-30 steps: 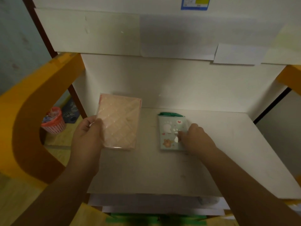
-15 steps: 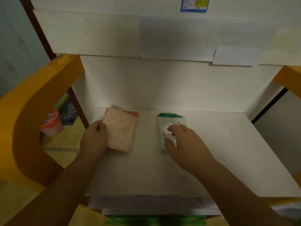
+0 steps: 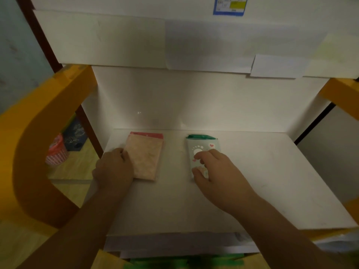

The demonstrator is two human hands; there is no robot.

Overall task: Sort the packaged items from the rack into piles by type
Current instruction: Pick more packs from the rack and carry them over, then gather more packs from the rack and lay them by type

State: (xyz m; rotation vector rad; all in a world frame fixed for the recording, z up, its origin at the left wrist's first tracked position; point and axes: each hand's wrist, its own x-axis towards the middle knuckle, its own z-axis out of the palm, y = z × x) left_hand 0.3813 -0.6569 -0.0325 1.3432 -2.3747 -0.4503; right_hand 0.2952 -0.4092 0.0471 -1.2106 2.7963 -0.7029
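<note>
Two piles stand apart on the white shelf (image 3: 252,171): pink packet (image 3: 144,158) at centre left, green paw-print packet (image 3: 202,150) at centre right. The left hand (image 3: 113,168) grips the pink packet's edge; the right hand (image 3: 215,171) rests curled fingers on the green one. No unsorted items are visible, so remaining work cannot be judged.

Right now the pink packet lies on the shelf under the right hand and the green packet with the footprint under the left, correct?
No, the hands are swapped. The head view shows the left hand at the pink packet and the right hand over the green packet with the footprint. Both packets do lie on the shelf.
</note>
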